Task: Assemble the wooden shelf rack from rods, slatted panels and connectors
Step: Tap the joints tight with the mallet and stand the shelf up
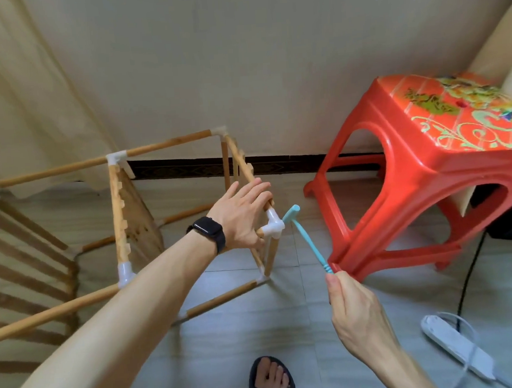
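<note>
Left grip (244, 213), black watch (210, 232) on the wrist, wrapped over the top rod (242, 161) of the rack frame (117, 209), just beside the white corner connector (273, 226). Fingers curled over the rod's far side, thumb low by the connector. Right grip (352, 305) closed round the lower end of a light blue mallet (308, 244), with the mallet head up against the connector's right side. Frame standing on the tiled floor (229, 347), left of centre, with a slatted panel (19, 255) at far left. Red plastic stool (428, 166) on the right, close to the wall. White power strip (456, 346) on the floor, near right. Sandalled foot (272, 377) at the near edge.
</note>
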### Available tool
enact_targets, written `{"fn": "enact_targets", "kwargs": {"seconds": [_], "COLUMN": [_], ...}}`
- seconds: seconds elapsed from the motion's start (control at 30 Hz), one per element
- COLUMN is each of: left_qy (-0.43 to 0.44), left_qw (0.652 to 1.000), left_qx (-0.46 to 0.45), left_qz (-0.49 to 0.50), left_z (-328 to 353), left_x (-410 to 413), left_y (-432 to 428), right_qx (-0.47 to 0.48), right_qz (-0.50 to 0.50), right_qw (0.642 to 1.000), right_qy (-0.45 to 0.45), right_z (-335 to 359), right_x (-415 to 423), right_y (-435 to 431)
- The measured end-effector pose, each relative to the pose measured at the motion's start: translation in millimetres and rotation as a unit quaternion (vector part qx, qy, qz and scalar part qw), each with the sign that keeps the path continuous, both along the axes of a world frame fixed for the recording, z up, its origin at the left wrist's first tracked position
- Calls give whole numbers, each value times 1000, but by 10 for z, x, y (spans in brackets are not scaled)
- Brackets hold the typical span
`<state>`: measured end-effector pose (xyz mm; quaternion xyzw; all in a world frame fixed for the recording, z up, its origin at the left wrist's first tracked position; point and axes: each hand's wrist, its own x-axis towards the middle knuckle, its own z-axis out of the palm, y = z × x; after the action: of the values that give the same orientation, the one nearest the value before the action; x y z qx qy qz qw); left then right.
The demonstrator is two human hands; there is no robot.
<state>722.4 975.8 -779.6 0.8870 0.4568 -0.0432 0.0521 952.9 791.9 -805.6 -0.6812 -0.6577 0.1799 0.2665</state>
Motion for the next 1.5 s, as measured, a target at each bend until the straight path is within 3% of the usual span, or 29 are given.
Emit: {"fn": "enact_targets", "kwargs": {"seconds": [0.2,0.37,0.4,0.5,0.53,0.63,0.73,0.77,0.83,0.87,0.97,1.0,1.1,1.17,1.5], "left_qy": [-70,-89,-92,-103,-109,-117,-117,-117,-118,-123,-123,-121,-121,-121,-164], "left_qw": [997,996,995,994,993,992,992,992,992,991,991,992,992,992,985], "left_qx": [11,12,13,16,20,15,9,11,7,8,7,8,9,4,-44], "left_qz": [13,26,28,29,30,37,39,39,37,44,45,44,41,34,2], "left_z": [-90,-114,-115,-106,-100,-99,-102,-106,-122,-128,-133,-145,-154,-158,-56], "left_x": [14,16,8,-5,5,2,-6,-2,0,-15,-26,-22,-43,-64,-336], "left_y": [25,14,11,-26,-34,-43,-76,-79,-81,-70,-94,-97,-153,-264,-1316], "right_qx": [-8,157,153,-40,-45,71,-35,-36,51,85,-60,-72,19,42,44], "right_qz": [24,-17,-19,39,29,-34,28,19,-18,-31,27,22,4,4,28], "right_qw": [994,987,988,982,982,993,976,978,992,990,972,973,993,994,998], "right_qy": [-102,12,8,-178,-183,-89,-212,-203,-111,-107,-225,-218,-118,-98,-19], "right_z": [99,489,522,388,367,451,420,388,376,410,378,349,402,423,314], "right_x": [-28,-58,-96,-167,-153,-128,-216,-209,-166,-171,-240,-227,-143,-133,-456], "right_y": [125,135,148,136,130,76,111,117,66,68,112,113,59,85,49]}}
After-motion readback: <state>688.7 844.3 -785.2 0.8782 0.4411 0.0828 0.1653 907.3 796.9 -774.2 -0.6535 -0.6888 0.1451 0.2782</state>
